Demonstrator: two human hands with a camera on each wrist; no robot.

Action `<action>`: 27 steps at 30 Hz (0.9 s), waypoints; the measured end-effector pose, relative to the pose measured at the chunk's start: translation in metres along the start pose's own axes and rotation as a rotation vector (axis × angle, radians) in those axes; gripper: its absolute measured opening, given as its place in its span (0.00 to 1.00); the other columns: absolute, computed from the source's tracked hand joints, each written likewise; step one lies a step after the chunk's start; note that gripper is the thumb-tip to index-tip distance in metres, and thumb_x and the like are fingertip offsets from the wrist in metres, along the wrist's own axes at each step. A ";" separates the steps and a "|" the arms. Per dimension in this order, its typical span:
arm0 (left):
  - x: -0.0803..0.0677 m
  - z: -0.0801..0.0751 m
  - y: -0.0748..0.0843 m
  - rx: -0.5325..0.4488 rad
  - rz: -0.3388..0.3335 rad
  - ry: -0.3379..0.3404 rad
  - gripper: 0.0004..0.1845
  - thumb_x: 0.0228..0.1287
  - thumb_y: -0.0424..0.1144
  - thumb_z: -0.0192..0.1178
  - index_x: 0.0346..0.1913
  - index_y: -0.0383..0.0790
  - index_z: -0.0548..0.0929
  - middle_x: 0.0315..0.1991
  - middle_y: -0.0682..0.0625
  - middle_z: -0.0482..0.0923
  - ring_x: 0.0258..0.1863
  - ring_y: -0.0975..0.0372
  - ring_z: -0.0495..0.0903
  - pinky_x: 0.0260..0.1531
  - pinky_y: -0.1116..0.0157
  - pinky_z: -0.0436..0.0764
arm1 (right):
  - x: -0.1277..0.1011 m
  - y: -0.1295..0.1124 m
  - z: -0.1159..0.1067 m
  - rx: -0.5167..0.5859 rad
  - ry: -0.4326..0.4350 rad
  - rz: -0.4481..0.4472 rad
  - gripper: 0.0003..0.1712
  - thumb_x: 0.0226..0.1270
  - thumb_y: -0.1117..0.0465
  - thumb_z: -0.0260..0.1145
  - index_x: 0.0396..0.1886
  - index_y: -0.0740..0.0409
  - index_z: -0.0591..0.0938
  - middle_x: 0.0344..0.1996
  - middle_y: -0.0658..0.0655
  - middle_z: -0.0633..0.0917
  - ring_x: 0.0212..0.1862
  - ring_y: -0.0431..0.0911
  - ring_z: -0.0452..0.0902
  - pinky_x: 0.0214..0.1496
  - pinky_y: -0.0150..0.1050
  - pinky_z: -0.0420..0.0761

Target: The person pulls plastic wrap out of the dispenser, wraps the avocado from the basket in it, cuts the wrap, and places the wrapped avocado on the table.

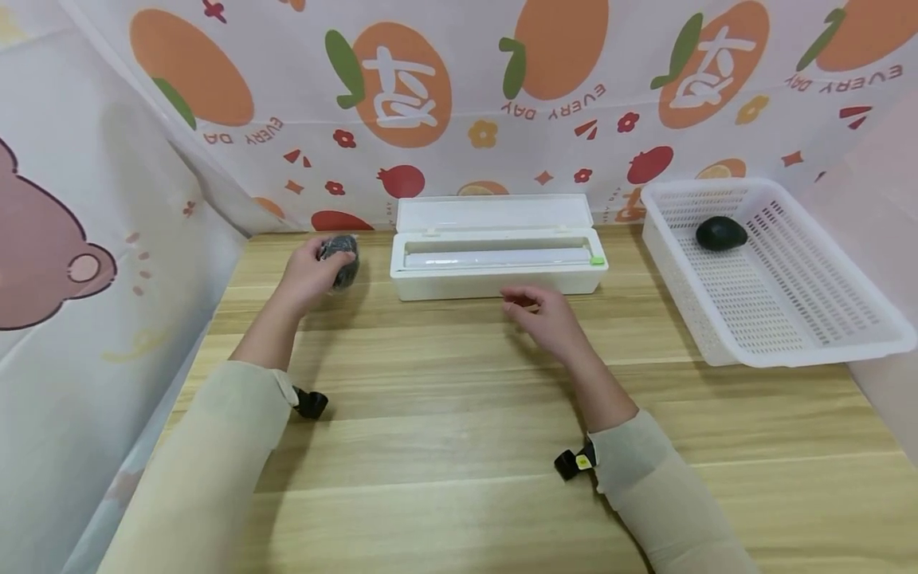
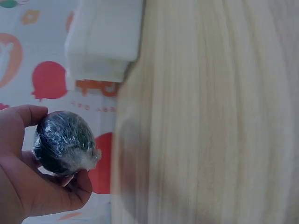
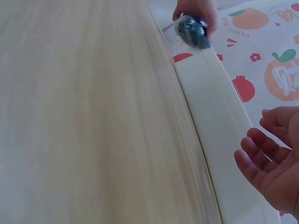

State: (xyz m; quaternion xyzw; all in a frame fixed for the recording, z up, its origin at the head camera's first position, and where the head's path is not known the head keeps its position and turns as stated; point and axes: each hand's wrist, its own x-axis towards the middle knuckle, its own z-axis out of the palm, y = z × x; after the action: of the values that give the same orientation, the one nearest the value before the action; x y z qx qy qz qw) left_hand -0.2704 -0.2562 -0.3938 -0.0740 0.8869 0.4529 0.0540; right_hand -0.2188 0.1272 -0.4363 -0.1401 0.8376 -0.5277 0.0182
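A dark avocado wrapped in cling film (image 1: 345, 261) is gripped by my left hand (image 1: 310, 275), above the table's back left. The left wrist view shows the crinkled film on the wrapped avocado (image 2: 65, 142) between thumb and fingers. My right hand (image 1: 547, 319) is at the front of a white cling film dispenser box (image 1: 495, 285), fingers loosely bent and holding nothing. The dispenser's lid (image 1: 493, 213) stands raised, and a pale film roll (image 1: 498, 257) lies inside. In the right wrist view the right hand (image 3: 275, 158) hovers beside the box (image 3: 217, 121).
At the right stands a white perforated plastic basket (image 1: 724, 335) holding one dark avocado (image 1: 720, 233) with no visible film. A fruit-printed cloth (image 1: 459, 159) hangs behind the wooden table (image 1: 430, 422). A small green slider (image 1: 597, 261) sits at the box's right end.
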 end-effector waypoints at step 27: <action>0.053 0.015 -0.019 0.411 0.101 0.177 0.41 0.68 0.52 0.57 0.76 0.38 0.55 0.69 0.30 0.62 0.66 0.38 0.61 0.64 0.38 0.59 | 0.028 0.016 -0.102 -0.714 0.119 -0.111 0.23 0.65 0.58 0.69 0.58 0.60 0.81 0.57 0.63 0.79 0.64 0.59 0.68 0.68 0.54 0.67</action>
State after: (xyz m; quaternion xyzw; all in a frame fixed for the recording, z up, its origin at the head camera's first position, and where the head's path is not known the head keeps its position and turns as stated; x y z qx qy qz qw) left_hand -0.3187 -0.2598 -0.4262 -0.0566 0.9644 0.2564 -0.0328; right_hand -0.2671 0.2158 -0.4020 -0.1521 0.9597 -0.2096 -0.1093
